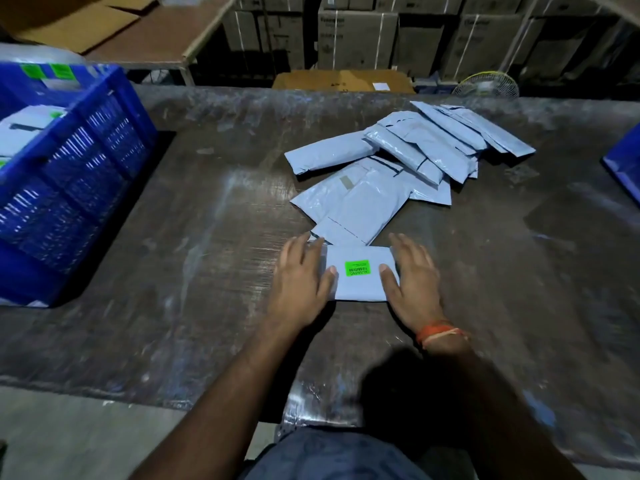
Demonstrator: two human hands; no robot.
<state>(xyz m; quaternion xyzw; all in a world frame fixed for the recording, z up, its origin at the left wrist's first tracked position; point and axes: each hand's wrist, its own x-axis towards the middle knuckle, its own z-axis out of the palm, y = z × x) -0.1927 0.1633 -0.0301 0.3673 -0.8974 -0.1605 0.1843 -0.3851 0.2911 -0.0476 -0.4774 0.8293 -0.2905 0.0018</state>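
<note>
At 6 o'clock, two bare forearms reaching forward over a dark, scuffed, film-wrapped wooden table [207,237]. One orange thread wristband [440,334] on the right wrist.

Just ahead, dead centre: one flat pale grey-blue plastic mailer packet [360,289], lying on the table, bearing one bright green rectangular barcode label [358,268]. Left hand [301,275] flat at its 9 o'clock end, fingers straight and spread, thumb lying on top. Right hand [412,282] mirrored at the 3 o'clock end, fingers likewise straight, thumb on top. No curling or pinching; both palms down, pressing on the two short ends.

Beyond, toward 1 o'clock: a loose overlapping pile of similar grey-blue plastic packets [415,150], roughly eight, exact count hidden by overlaps, nearest one just beside the fingertips.

At 9 o'clock: one blue slatted plastic crate [69,174] holding more packets. At 3 o'clock: the corner of a second blue crate [623,171].

Past the table's far edge, at 12 o'clock: one flat brown cardboard box [343,81]; at 1 o'clock, one round wire-caged fan [488,85]. Farthest back, strapped grey cartons [356,36] in stacks, too dim to count.
</note>
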